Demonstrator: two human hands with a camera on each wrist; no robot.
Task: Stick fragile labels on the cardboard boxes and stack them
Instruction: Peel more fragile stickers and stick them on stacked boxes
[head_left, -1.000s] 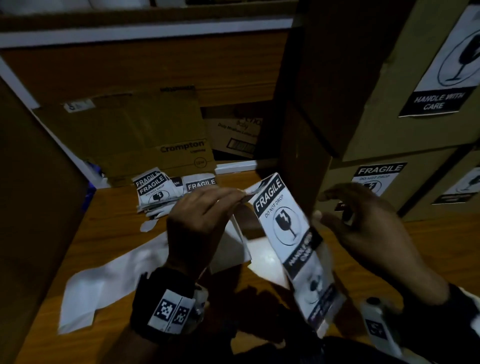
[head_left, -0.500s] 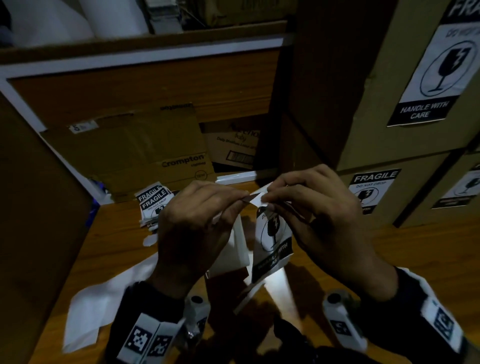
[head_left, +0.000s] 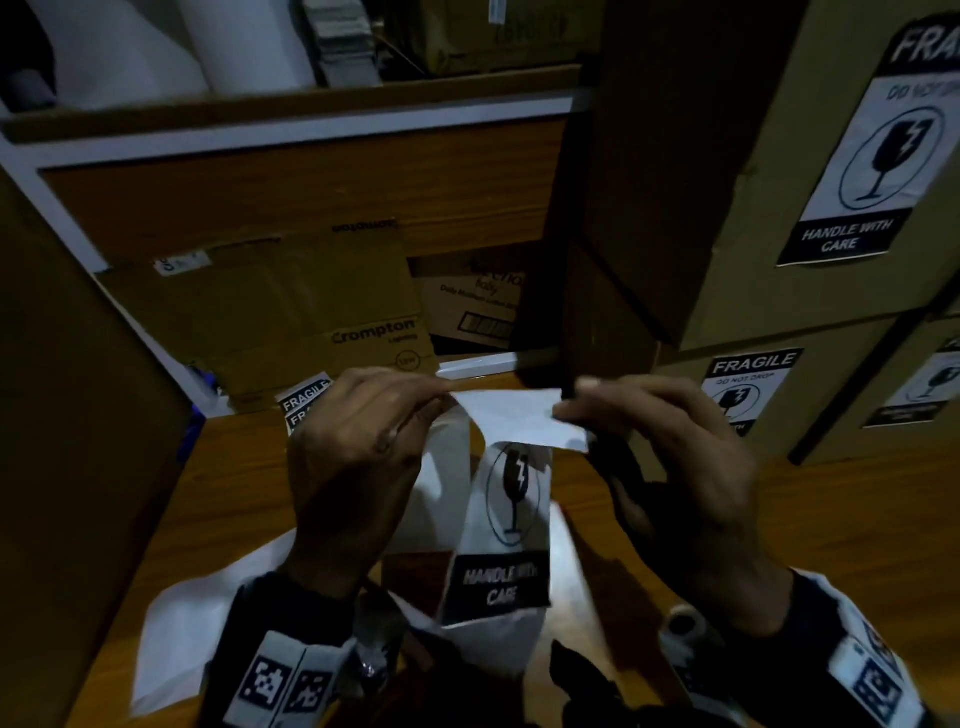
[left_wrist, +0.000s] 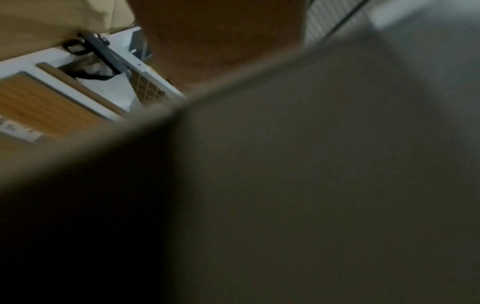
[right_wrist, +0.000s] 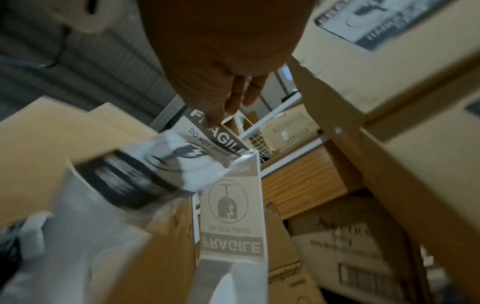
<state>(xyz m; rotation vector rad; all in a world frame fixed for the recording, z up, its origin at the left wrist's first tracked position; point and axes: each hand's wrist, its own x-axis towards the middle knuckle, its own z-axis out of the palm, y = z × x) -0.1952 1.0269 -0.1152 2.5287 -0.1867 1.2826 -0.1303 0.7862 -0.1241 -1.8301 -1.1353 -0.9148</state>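
A fragile label hangs between my hands above the wooden table, its top folded back white. My left hand pinches the white backing strip at the upper left corner. My right hand pinches the peeled top edge of the label. In the right wrist view the fingers hold the label by its "FRAGILE" end, with a strip of labels hanging below. Stacked cardboard boxes with fragile labels stand at the right. The left wrist view is blurred by something close.
A pile of loose fragile labels lies at the table's back left. White backing strips trail across the table near my left arm. A flattened Crompton carton leans behind the table. A brown box wall closes the left side.
My right hand came in from the right and took the label's top edge. The two hands then drew apart, folding the top of the label back from its backing.
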